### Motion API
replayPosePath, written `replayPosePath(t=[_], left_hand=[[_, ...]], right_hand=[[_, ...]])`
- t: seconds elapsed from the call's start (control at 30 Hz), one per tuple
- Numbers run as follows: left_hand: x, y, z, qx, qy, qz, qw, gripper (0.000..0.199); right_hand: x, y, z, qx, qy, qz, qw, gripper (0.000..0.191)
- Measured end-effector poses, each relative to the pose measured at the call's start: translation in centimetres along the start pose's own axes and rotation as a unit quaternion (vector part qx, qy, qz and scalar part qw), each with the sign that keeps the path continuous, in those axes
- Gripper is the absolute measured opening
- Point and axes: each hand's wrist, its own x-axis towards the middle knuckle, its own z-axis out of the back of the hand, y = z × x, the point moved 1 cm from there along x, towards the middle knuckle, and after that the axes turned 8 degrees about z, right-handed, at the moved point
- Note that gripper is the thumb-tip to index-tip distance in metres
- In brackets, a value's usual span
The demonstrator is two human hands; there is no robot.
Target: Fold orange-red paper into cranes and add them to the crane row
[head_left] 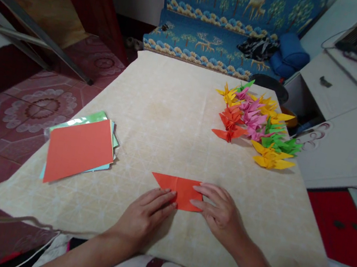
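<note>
A folded sheet of orange-red paper (185,195) lies on the table in front of me, with a pointed corner at its upper left and a squared right side. My left hand (147,214) rests on its lower left part, fingers stretched out and pressing it down. At the right edge, my right hand (220,210) has its fingertips on the paper and holds that edge. The fingers partly cover the folds.
Left on the cream tablecloth (161,113) is a stack of coloured paper (81,149), orange on top. Several folded paper cranes (252,113) in red, pink, yellow and green cluster at the far right. Beyond stands a blue patterned sofa (194,36); a white cabinet (346,124) borders the right.
</note>
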Motion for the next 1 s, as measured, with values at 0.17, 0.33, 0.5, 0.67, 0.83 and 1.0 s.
replayPosePath(t=[0.17,0.33,0.5,0.67,0.83,1.0], left_hand=[[-0.7,0.2,-0.5,0.008,0.011,-0.003,1.0,0.034],[-0.9,0.1,-0.6,0.013,-0.007,-0.001,1.0,0.033],[-0.8,-0.1,-0.2,0.01,-0.011,0.0,1.0,0.033],[-0.8,-0.2,-0.2,-0.001,-0.012,0.008,1.0,0.031],[-0.8,-0.2,-0.2,0.0,-0.002,0.017,1.0,0.032],[-0.7,0.0,-0.3,-0.001,0.027,0.002,1.0,0.035]], right_hand=[[2.1,-0.7,0.4,0.059,0.002,-0.024,0.998,0.016],[4.9,-0.1,-0.3,0.078,-0.03,-0.091,0.992,0.01],[6.2,0.1,-1.7,0.068,-0.037,-0.151,0.985,0.011],[6.7,-0.2,-2.6,0.06,-0.03,-0.172,0.983,0.009],[7.0,-0.2,-2.9,0.051,-0.03,-0.2,0.978,0.012],[7.0,-0.1,-3.1,0.045,-0.031,-0.237,0.97,0.013]])
